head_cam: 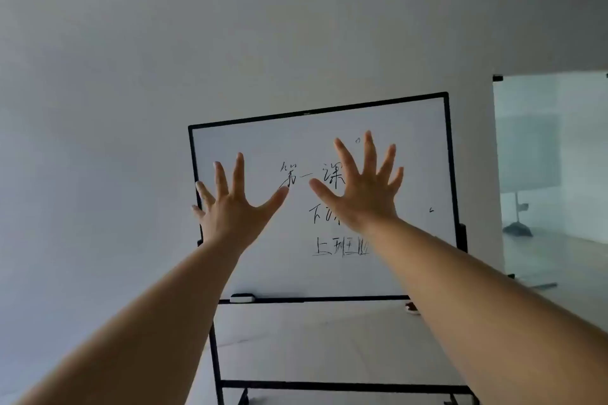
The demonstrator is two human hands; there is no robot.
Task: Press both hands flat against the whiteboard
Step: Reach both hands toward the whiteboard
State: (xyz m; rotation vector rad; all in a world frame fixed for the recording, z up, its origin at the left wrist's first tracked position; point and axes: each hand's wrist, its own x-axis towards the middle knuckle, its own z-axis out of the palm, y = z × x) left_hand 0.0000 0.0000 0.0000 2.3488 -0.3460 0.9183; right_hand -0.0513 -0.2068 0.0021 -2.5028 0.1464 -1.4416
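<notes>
Handwriting [329, 207] half hidden by right hand [368, 194], whiteboard [263, 260] contact unclear

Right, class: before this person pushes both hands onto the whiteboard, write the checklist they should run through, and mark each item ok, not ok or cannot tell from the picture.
1. Both hands empty and open: ok. The left hand and right hand have fingers spread and hold nothing.
2. Palms facing the whiteboard: ok.
3. Right hand lined up over the board: ok.
4. Left hand fully over the board: not ok. Its outer fingers overlap the left frame edge.
5. Contact already made: cannot tell from one view.
6. Writing safe from smudging: not ok. The right hand covers part of it.
7. Eraser out of the way: ok, on the bottom ledge.
</notes>
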